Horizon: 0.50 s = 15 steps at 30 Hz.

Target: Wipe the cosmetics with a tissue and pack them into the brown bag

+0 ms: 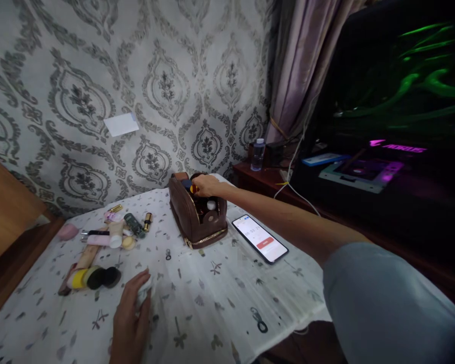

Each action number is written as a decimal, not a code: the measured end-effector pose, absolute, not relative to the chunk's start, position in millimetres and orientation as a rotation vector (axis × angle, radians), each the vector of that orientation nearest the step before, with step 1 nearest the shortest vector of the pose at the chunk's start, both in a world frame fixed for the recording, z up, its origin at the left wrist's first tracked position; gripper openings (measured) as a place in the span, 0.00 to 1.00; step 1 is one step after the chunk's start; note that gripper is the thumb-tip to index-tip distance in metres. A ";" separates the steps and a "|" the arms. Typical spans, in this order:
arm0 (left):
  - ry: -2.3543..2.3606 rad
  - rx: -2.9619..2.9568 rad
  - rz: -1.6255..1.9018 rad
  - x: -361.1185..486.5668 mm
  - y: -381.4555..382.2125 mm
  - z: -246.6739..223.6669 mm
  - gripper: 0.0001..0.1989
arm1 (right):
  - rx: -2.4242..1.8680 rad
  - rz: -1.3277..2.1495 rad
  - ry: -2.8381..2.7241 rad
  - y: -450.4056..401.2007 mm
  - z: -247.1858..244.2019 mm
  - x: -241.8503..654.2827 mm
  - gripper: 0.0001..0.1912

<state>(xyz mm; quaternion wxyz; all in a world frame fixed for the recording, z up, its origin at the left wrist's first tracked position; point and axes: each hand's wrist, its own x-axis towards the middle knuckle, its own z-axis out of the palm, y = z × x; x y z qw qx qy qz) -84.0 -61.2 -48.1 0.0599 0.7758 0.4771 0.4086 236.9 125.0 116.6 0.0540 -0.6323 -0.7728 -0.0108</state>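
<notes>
My right hand point(206, 185) reaches into the top of an open brown toiletry bag point(182, 215) with a gold zip. Its fingers are closed, beside a dark blue item and a small orange-yellow one; what they grip is hard to make out. A white cap point(211, 205) shows inside the bag's opening. Low in the view, my left hand point(131, 311) is closed around a small white container point(144, 292), just above the patterned cloth. Most of that container is covered by my fingers.
Left on the cloth point(197, 323) lie a cream tube point(116, 233), a dark green bottle point(134, 225), a gold lipstick point(147, 221), a pink sponge point(67, 231) and a yellow-banded jar point(78, 278). A lit phone point(260, 238) lies right of the bag. Behind stands a water bottle point(258, 154).
</notes>
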 end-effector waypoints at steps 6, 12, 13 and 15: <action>1.402 2.460 1.151 -85.4 -61.9 -51.8 0.17 | -1.934 -0.011 -2.409 150.3 102.4 233.2 0.20; 1.346 2.574 1.106 -86.1 -59.4 -54.5 0.18 | -1.926 0.025 -2.413 149.4 102.6 236.3 0.20; 1.340 2.581 1.101 -86.3 -59.1 -54.9 0.18 | -1.924 0.033 -2.410 148.4 105.1 237.1 0.20; 1.333 2.586 1.086 -86.4 -59.2 -55.2 0.18 | -1.921 0.032 -2.382 147.0 112.4 239.0 0.18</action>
